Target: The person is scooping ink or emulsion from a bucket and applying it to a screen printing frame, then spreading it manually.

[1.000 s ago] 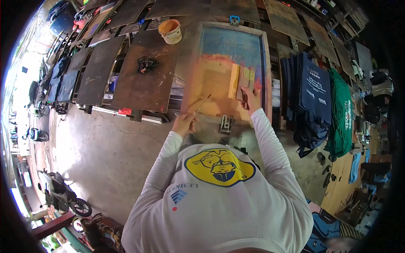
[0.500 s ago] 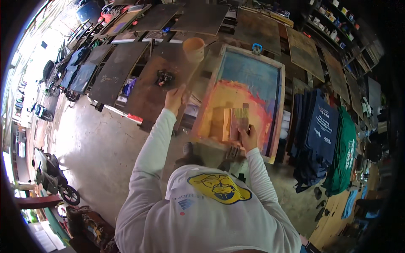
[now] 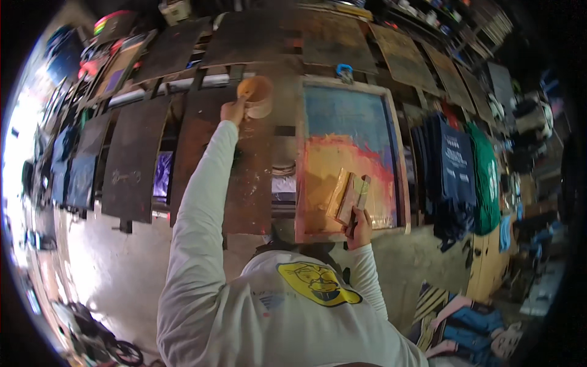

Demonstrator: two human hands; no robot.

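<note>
A wood-framed printing screen [image 3: 348,113] lies on the tables in front of me, its mesh blue at the far part and yellow-orange with red streaks nearer. My right hand [image 3: 359,229] grips a wooden squeegee [image 3: 351,199], which sits tilted over the yellow part by the near edge. Out to the left, my left hand [image 3: 233,112] reaches across a dark board and closes on the near left side of a small orange-yellow bucket [image 3: 260,110]. The fingers are small in view, and their exact hold on its rim is hard to make out.
Dark flat boards [image 3: 134,162] stand in rows to the left and beyond. A blue clamp [image 3: 344,72] sits at the screen's far edge. Navy cloth bags [image 3: 449,162] and green ones [image 3: 483,177] hang at the right. A motorbike [image 3: 92,333] stands lower left.
My left hand has moved forward to the bucket and closed on it. The squeegee has tilted in my right hand. The whole view has swung left.
</note>
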